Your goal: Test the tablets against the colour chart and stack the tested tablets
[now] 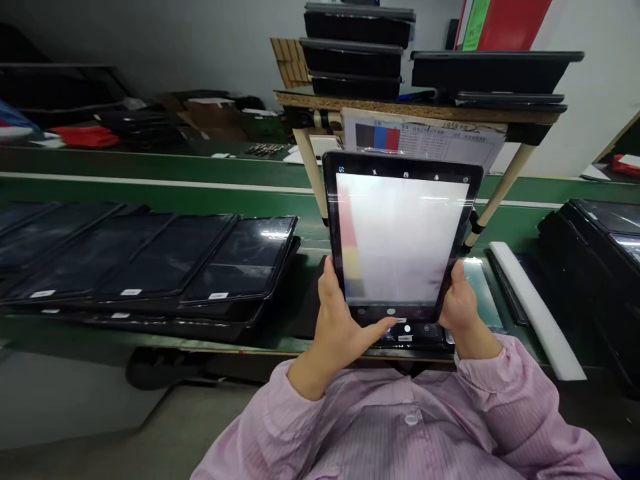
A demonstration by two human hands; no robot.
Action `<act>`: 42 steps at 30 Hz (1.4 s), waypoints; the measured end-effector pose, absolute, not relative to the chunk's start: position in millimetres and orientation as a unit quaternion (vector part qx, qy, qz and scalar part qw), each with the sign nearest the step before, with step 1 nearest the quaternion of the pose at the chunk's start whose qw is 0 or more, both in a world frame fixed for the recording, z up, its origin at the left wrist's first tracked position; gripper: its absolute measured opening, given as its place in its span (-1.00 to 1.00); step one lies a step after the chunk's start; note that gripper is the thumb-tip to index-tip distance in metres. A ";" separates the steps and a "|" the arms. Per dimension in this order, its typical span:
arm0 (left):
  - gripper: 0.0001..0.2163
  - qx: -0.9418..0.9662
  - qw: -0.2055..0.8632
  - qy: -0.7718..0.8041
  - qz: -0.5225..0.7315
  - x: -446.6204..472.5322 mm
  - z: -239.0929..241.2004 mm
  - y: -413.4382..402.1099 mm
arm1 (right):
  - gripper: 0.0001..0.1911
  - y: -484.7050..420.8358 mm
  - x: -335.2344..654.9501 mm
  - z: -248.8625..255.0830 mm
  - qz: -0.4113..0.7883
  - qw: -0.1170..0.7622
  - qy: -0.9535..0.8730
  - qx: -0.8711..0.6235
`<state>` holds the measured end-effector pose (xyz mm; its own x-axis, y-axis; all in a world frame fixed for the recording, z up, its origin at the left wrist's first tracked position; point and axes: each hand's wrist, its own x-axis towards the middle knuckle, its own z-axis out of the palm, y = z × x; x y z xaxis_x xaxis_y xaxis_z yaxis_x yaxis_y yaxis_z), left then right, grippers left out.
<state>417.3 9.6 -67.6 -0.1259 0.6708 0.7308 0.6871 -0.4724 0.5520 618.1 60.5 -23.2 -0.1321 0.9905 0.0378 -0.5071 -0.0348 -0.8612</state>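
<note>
Both my hands hold up a black-framed tablet [400, 240] in front of a printed sheet [425, 137]. Its lit screen shows a camera view, mostly white with red and yellow patches at the left side. My left hand [337, 327] grips the lower left edge, its thumb stretched across the bottom of the frame. On the right edge, my right hand [459, 303] is closed around the lower corner, with its fingers hidden behind. Just below the held tablet, another tablet [435, 337] lies on the bench, partly covered, its screen controls lit.
Stacked dark tablets [235, 257] with white labels cover the left bench. More stacks [595, 240] stand at the right, beside a white foam strip [535, 307]. A wooden shelf [310, 101] on slanted legs rises behind the held tablet, carrying black trays [357, 30] and a red folder [515, 27].
</note>
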 end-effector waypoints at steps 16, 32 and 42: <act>0.35 -0.633 -0.016 -0.551 -0.544 429.1 -64.8 11.1 | -0.16 65.0 618.6 -22.2 0.596 0.556 -0.455 -0.358; -0.42 -0.286 -0.461 -0.398 -0.740 397.7 -46.1 12.7 | -0.22 56.8 626.9 25.4 0.349 0.548 -0.704 -0.288; -0.47 -0.263 -0.460 -0.437 -0.727 392.2 -53.0 -7.3 | -0.18 70.6 621.3 6.0 0.391 0.525 -0.694 -0.299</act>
